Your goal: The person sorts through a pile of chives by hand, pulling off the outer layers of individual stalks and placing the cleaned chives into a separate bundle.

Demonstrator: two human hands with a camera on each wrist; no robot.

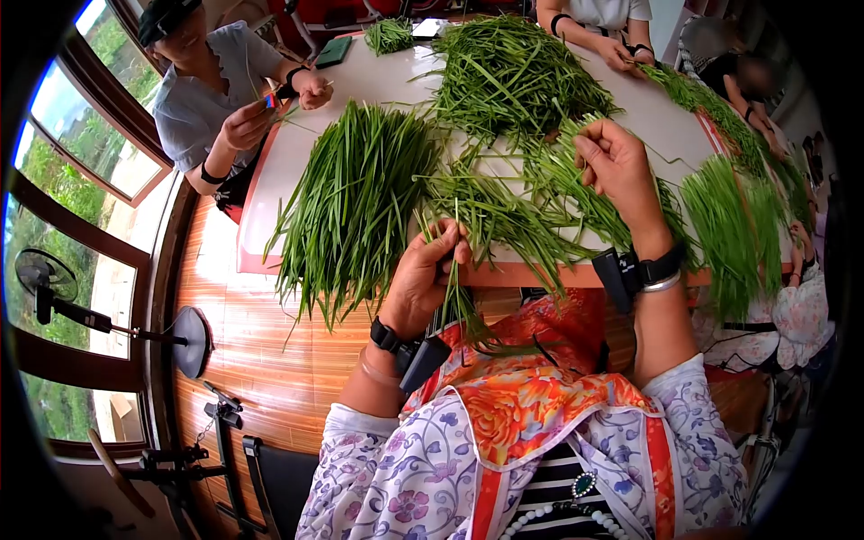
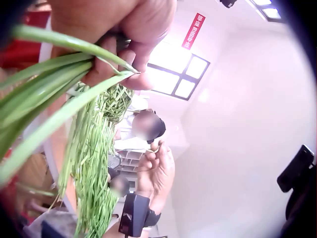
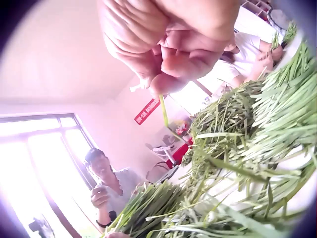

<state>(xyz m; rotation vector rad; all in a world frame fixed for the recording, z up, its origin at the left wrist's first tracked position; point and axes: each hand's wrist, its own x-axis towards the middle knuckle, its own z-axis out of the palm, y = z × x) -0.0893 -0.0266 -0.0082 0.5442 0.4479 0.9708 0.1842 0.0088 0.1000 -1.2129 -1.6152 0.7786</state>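
Two hands of the camera wearer work above one table (image 1: 270, 229). The left hand (image 1: 421, 274) pinches a small bunch of green blades (image 2: 54, 121) between thumb and fingers, in front of the table's near edge; at least four blades can be counted. The right hand (image 1: 619, 166), raised over the table, pinches one thin strand (image 3: 165, 111) at its fingertips. Four distinct masses of greens are readily told apart: one large heap (image 1: 355, 207) to the left, one large heap (image 1: 517, 76) at far centre, one small bundle (image 1: 389, 36) at the far edge, and one bundle (image 1: 733, 229) to the right. Loose stems (image 1: 513, 216), too tangled to count, lie between them. Two other people are seen across the table, one at far left (image 1: 216, 76) and one at far right (image 1: 603, 18). The held blades are long, narrow and smooth, fresh green along their length and paler at the pinched ends, which converge at the fingertips while the remainder fans apart and hangs down. The single strand is slender, yellow-green above and darker below.
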